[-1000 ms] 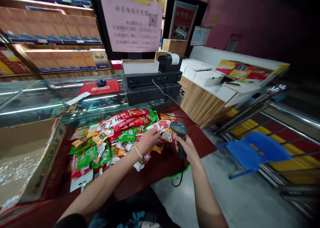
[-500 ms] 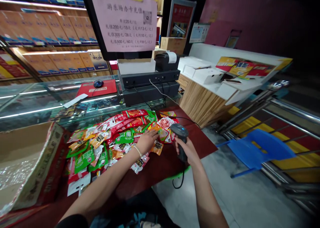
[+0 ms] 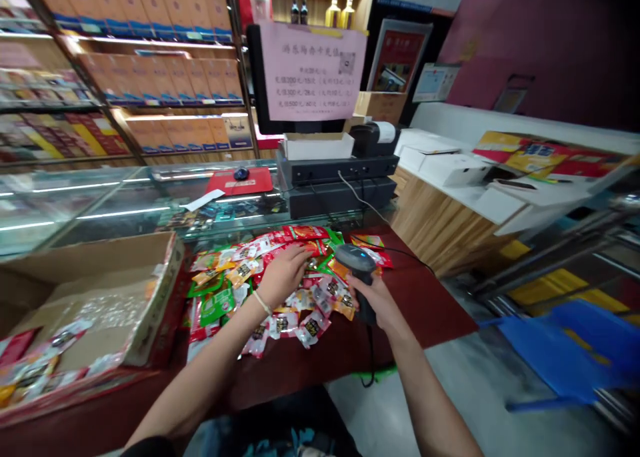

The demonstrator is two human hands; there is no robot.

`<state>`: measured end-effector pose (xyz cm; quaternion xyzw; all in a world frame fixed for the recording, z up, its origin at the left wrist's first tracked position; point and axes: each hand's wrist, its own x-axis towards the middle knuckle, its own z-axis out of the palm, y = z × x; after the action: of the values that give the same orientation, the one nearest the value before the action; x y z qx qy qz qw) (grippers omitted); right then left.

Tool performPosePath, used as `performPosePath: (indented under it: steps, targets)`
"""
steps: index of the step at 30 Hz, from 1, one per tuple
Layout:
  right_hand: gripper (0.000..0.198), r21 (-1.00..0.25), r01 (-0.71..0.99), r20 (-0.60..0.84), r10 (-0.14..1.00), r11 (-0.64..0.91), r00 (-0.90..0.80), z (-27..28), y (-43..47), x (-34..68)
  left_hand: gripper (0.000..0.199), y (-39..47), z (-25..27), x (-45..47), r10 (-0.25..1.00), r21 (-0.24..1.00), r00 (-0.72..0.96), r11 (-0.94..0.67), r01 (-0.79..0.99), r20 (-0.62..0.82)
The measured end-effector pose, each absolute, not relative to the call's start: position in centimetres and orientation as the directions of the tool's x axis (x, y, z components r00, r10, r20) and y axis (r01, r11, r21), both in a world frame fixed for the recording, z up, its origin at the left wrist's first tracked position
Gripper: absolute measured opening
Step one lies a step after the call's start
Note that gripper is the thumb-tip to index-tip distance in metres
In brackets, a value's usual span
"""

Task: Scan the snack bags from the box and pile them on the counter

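Observation:
A heap of small snack packets (image 3: pixel 217 305) in red, green, orange and white lies on the dark red tabletop. My left hand (image 3: pixel 285 277), with a pale bracelet on its wrist, rests palm down on the heap. Its fingers reach out over the packets and hide those beneath them. My right hand (image 3: pixel 377 300) is wrapped round the handle of a black barcode scanner (image 3: pixel 356 260). The scanner's head, with a small blue light, is over the right part of the heap. Its cable hangs down below the hand.
An open cardboard box (image 3: pixel 173 290) with some packets inside stands left of the heap. Behind are a glass counter (image 3: pixel 120 210), a cash drawer (image 3: pixel 345 193) and a screen with a pink notice (image 3: pixel 313 70). A blue chair (image 3: pixel 555 350) stands at right.
The view has swung left, showing more of the cardboard box and the packets in it. Across the heap, my left hand has moved left and farther back; the scanner has moved left too.

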<state>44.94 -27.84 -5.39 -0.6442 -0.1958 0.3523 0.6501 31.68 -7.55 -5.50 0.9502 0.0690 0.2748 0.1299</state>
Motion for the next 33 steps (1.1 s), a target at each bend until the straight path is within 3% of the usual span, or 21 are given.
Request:
performPosePath:
  steps: [10, 15, 19, 23, 27, 30, 33]
  targets:
    - [0.033, -0.986, -0.139, -0.130, 0.947, -0.093, 0.293, -0.5, -16.0, 35.7, 0.030, 0.9, -0.8, 14.5, 0.490, 0.253, 0.699, -0.871, 0.422, 0.520]
    - [0.037, -0.989, -0.111, -0.109, 0.992, -0.102, 0.060, 0.6, -8.9, 29.0, 0.030, 4.0, -0.4, 4.1, 0.694, 0.281, 0.531, -0.700, 0.657, 0.487]
    - [0.036, -0.994, -0.095, -0.049, 0.995, -0.057, -0.089, 0.8, -4.0, 24.3, 0.030, 5.6, -1.2, -2.4, 0.787, 0.306, 0.402, -0.572, 0.761, 0.468]
    - [0.035, -0.994, -0.088, -0.058, 0.994, -0.066, -0.093, 0.3, -0.4, 21.3, 0.030, 6.5, -2.3, -5.1, 0.825, 0.323, 0.379, -0.525, 0.787, 0.418]
    - [0.036, -0.995, -0.064, -0.075, 0.995, -0.080, -0.069, 0.1, 1.4, 20.6, 0.032, 8.3, -3.0, -4.7, 0.816, 0.307, 0.486, -0.571, 0.761, 0.313]
    - [0.036, -0.995, -0.052, -0.082, 0.995, -0.085, -0.057, -0.2, 2.0, 21.3, 0.036, 10.8, -3.6, -3.1, 0.780, 0.278, 0.604, -0.624, 0.730, 0.167]
    - [0.035, -0.995, -0.061, -0.082, 0.995, -0.085, -0.056, -0.9, 2.6, 22.5, 0.041, 13.3, -4.6, -0.9, 0.684, 0.234, 0.726, -0.697, 0.678, -0.067]
